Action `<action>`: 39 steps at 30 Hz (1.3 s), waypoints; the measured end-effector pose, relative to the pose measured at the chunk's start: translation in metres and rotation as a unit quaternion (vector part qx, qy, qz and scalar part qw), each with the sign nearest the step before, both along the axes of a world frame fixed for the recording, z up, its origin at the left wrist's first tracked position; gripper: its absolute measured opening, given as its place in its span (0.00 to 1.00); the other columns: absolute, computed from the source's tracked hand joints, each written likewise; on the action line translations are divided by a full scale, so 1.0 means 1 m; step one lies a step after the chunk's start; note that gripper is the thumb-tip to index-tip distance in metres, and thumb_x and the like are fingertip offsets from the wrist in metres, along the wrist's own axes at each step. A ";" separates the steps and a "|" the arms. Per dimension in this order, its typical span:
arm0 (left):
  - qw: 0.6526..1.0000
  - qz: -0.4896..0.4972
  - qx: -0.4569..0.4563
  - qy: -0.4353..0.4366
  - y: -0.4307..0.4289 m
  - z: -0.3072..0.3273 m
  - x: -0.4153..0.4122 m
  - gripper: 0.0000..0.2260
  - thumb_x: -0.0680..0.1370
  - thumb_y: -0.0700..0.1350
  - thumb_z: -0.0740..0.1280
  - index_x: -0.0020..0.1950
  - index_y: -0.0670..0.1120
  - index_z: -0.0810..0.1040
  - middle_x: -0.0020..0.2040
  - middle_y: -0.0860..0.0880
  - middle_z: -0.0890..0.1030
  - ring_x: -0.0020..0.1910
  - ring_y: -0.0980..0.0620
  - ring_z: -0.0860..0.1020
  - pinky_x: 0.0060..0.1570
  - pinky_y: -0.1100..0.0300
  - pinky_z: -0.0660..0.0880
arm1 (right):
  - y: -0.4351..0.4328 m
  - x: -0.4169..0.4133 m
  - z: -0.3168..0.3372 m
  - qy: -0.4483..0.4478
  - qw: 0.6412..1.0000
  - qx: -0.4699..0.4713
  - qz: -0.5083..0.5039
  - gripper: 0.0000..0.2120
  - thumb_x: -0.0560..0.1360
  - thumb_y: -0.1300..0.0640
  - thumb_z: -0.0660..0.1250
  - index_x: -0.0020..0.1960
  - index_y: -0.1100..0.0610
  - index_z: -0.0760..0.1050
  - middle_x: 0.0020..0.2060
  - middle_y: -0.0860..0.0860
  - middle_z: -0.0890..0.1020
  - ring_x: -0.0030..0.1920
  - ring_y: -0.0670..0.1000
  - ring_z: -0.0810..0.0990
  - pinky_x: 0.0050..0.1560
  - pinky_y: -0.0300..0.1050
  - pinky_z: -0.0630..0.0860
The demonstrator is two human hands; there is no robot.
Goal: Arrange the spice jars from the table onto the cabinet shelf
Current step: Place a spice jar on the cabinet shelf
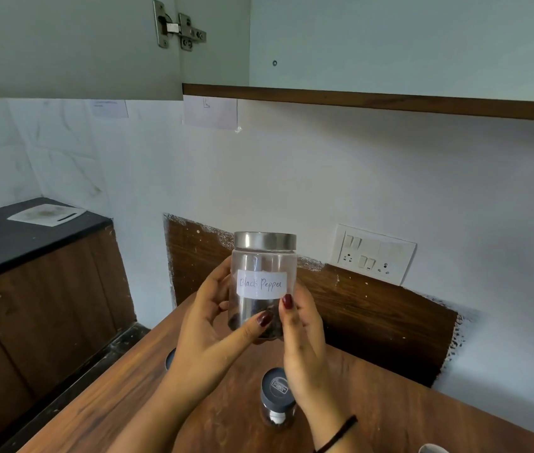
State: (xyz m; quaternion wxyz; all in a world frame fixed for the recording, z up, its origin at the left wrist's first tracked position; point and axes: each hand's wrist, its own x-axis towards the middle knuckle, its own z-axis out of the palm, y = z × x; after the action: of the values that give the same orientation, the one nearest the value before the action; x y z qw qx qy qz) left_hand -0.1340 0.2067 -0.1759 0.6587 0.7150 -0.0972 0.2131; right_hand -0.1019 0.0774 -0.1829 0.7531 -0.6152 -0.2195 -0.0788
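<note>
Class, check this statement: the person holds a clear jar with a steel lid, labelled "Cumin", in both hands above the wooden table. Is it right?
Wrong in one respect: the label reads "Black Pepper", not "Cumin", as the head view shows. The rest stands: left hand and right hand hold the clear jar with its steel lid above the wooden table.

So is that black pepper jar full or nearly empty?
Mostly empty: the black pepper jar looks clear in its upper part; dark peppercorns fill only the bottom.
</note>
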 end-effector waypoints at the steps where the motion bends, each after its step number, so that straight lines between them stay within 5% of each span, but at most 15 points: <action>1: 1.000 0.000 0.001 -0.005 0.004 0.003 0.004 0.40 0.66 0.54 0.76 0.75 0.55 0.63 0.65 0.62 0.77 0.65 0.58 0.77 0.57 0.64 0.77 | 0.003 0.003 0.003 -0.005 1.000 -0.003 0.000 0.28 0.73 0.31 0.62 0.67 0.46 0.71 0.59 0.47 0.81 0.62 0.50 0.79 0.54 0.42 0.79; 13: 0.986 0.070 0.097 -0.114 0.059 0.047 0.061 0.35 0.68 0.59 0.74 0.73 0.55 0.67 0.64 0.56 0.76 0.59 0.54 0.78 0.50 0.63 0.79 | 0.047 0.056 0.051 -0.085 0.996 -0.021 -0.001 0.32 0.75 0.35 0.61 0.72 0.54 0.67 0.62 0.43 0.79 0.64 0.43 0.77 0.56 0.34 0.76; 19: 0.979 0.082 0.107 -0.153 0.082 0.076 0.086 0.34 0.68 0.61 0.73 0.72 0.56 0.69 0.61 0.58 0.76 0.58 0.57 0.78 0.51 0.66 0.78 | 0.067 0.078 0.080 -0.099 0.994 -0.048 -0.008 0.35 0.69 0.27 0.61 0.71 0.44 0.64 0.60 0.31 0.77 0.62 0.37 0.77 0.52 0.31 0.77; 23: 0.979 0.082 0.093 -0.162 0.095 0.091 0.101 0.34 0.67 0.62 0.73 0.72 0.60 0.68 0.65 0.60 0.75 0.60 0.58 0.78 0.56 0.58 0.80 | 0.078 0.091 0.101 -0.121 0.989 -0.083 -0.030 0.34 0.67 0.23 0.58 0.69 0.37 0.62 0.57 0.25 0.75 0.60 0.32 0.75 0.50 0.29 0.76; 26: 0.981 0.074 0.075 -0.166 0.102 0.100 0.110 0.33 0.67 0.64 0.72 0.71 0.64 0.67 0.67 0.61 0.74 0.61 0.58 0.78 0.57 0.56 0.80 | 0.084 0.101 0.113 -0.139 0.984 -0.104 -0.040 0.26 0.72 0.29 0.58 0.67 0.36 0.63 0.56 0.24 0.74 0.58 0.29 0.75 0.49 0.28 0.76; 28: 0.981 0.070 0.066 -0.169 0.106 0.106 0.116 0.33 0.66 0.64 0.72 0.70 0.65 0.67 0.68 0.62 0.73 0.62 0.58 0.77 0.57 0.58 0.80 | 0.088 0.107 0.121 -0.142 0.983 -0.112 -0.039 0.21 0.74 0.37 0.57 0.66 0.35 0.62 0.58 0.27 0.73 0.56 0.28 0.75 0.46 0.30 0.77; 33: 0.977 0.060 0.066 -0.193 0.116 0.124 0.131 0.32 0.67 0.64 0.71 0.71 0.65 0.66 0.69 0.62 0.73 0.62 0.62 0.76 0.54 0.72 0.76 | 0.097 0.118 0.141 -0.145 0.979 -0.129 -0.060 0.21 0.71 0.31 0.57 0.63 0.33 0.63 0.66 0.43 0.71 0.56 0.39 0.79 0.45 0.34 0.80; 36: 0.971 0.064 0.085 -0.212 0.118 0.134 0.140 0.31 0.72 0.61 0.70 0.73 0.62 0.65 0.70 0.61 0.72 0.64 0.62 0.75 0.57 0.71 0.75 | 0.100 0.126 0.154 -0.168 0.971 -0.148 -0.085 0.22 0.74 0.38 0.57 0.68 0.38 0.62 0.68 0.47 0.68 0.59 0.41 0.75 0.47 0.30 0.78; 39: 0.969 0.057 0.089 -0.225 0.119 0.146 0.150 0.31 0.74 0.57 0.69 0.76 0.57 0.64 0.72 0.57 0.72 0.66 0.58 0.75 0.61 0.66 0.75 | 0.100 0.136 0.170 -0.186 0.963 -0.167 -0.102 0.27 0.73 0.34 0.57 0.71 0.38 0.62 0.66 0.46 0.69 0.61 0.42 0.75 0.54 0.35 0.78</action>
State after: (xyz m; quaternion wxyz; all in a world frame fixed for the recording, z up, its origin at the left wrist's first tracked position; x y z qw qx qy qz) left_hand 0.0163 0.3256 -0.0297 0.5406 0.7086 -0.2207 0.3962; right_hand 0.0344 0.1774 -0.0133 0.5731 -0.7260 -0.3023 -0.2305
